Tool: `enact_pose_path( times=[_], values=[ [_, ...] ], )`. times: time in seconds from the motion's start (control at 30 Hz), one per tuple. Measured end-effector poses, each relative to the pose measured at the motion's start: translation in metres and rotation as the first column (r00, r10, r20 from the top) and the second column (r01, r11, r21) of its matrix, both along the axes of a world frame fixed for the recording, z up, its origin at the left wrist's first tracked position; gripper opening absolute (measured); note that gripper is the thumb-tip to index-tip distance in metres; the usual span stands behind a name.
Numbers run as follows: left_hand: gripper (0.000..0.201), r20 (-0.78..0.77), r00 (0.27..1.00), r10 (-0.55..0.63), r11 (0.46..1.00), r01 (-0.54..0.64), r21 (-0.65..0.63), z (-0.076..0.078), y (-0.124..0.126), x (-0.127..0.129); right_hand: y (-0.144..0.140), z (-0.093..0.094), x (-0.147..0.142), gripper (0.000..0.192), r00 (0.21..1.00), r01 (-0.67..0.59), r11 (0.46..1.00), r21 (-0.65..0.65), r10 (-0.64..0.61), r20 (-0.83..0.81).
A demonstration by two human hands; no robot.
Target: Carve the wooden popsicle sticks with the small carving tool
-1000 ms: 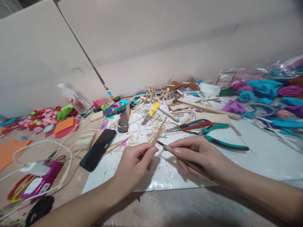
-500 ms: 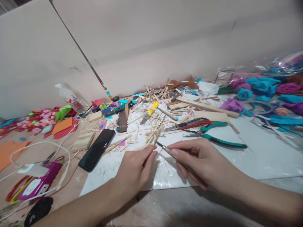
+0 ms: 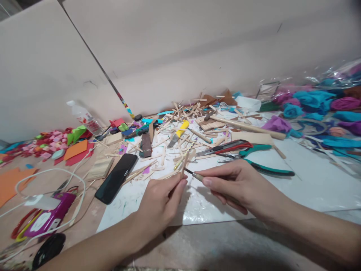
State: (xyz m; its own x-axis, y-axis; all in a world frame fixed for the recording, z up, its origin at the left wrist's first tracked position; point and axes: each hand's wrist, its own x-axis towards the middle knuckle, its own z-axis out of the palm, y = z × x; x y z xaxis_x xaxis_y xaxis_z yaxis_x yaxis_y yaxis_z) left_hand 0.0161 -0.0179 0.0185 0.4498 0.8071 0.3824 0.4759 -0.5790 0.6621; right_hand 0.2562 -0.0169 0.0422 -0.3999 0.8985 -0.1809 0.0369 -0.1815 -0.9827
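Pinching observed in both hands, head view. Left hand point(image 3: 160, 199): thumb and index finger closed on the lower part of a thin wooden stick point(image 3: 184, 163), which rises from the fingertips, leaning slightly right. Right hand point(image 3: 239, 184): pen-like hold on a slim tool point(image 3: 198, 177), its dark metal tip at the stick, just above the left fingertips; whether it bites cannot be told.

Change over the last second: left hand has rolled, thumb tucked in, back more toward the camera; stick stands steeper. Tool tip has closed in. Judgement: stick braced, tool in working position.

Surface: white sheet point(image 3: 118, 210) under both hands, scattered with shavings. Beyond them, a heap of wooden sticks point(image 3: 191, 109) and a yellow-handled knife point(image 3: 182, 130). Just past the right hand, green-handled pliers point(image 3: 278, 171) and a red-and-black cutter point(image 3: 225, 148). Left of the left hand, a black phone point(image 3: 116, 178).

Room: pale wall point(image 3: 169, 56) behind everything; coloured rolls point(image 3: 313, 101) far right of the right hand, clear bottle point(image 3: 86, 118) far left.
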Motion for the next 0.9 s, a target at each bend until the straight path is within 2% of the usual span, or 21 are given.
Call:
enact_pose_path(
  times=[0.1,0.2,0.27,0.43,0.53,0.73,0.9],
  values=[
    [0.029,0.011,1.0,0.003,0.999,-0.002,-0.035,-0.004,0.001,0.0,0.002,-0.006,0.003,0.047,0.996,-0.056,0.996,-0.075,0.051,-0.067],
    [0.028,0.016,1.0,0.006,0.997,-0.004,-0.082,-0.007,0.001,-0.001,0.003,-0.008,0.003,0.054,0.995,-0.074,0.993,-0.096,0.067,-0.073],
    [0.027,0.027,1.0,0.012,0.992,-0.009,-0.127,-0.006,0.001,-0.001,0.003,-0.007,0.002,0.049,0.998,-0.048,0.997,-0.065,0.046,-0.036],
    [0.042,0.118,0.991,0.066,0.945,-0.024,-0.326,0.001,0.003,0.001,0.004,0.004,-0.001,0.037,0.992,0.049,0.99,0.135,-0.064,0.111],
    [0.041,0.197,0.976,0.096,0.896,0.002,-0.445,0.002,0.006,0.003,0.004,0.004,0.0,0.04,0.988,0.067,0.989,0.13,-0.084,0.127],
    [0.041,0.291,0.95,0.11,0.829,0.074,-0.554,0.0,0.007,0.006,0.004,-0.008,0.005,0.049,0.989,0.146,0.983,0.113,-0.146,-0.007],
    [0.042,0.308,0.945,0.114,0.815,0.088,-0.572,0.004,0.006,0.005,0.004,-0.007,0.005,0.031,0.975,0.157,0.982,0.107,-0.137,-0.173]
  ],
)
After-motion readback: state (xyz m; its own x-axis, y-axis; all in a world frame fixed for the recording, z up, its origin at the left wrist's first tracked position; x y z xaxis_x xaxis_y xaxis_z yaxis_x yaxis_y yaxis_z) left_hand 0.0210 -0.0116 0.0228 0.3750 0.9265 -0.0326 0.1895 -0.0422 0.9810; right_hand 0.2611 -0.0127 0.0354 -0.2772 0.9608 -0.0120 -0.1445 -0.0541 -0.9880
